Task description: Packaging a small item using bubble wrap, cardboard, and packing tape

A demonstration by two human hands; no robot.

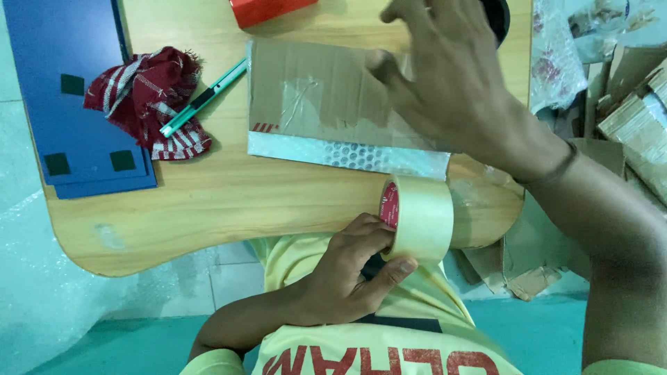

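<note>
My left hand point(344, 274) grips a roll of clear packing tape point(420, 219) at the near edge of a small wooden table point(208, 201). A stretch of tape runs from the roll up to the right end of a flat cardboard piece point(313, 94) with bubble wrap point(347, 154) along its near edge. My right hand point(445, 76) lies flat on the right part of the cardboard, fingers spread, pressing down where the tape ends.
A teal utility knife point(201, 101) lies left of the cardboard, partly on a red and white cloth point(149, 97). Blue sheets point(69, 90) cover the table's left end. A red box point(267, 10) sits at the far edge. Cardboard scraps point(625, 104) and plastic lie on the floor to the right.
</note>
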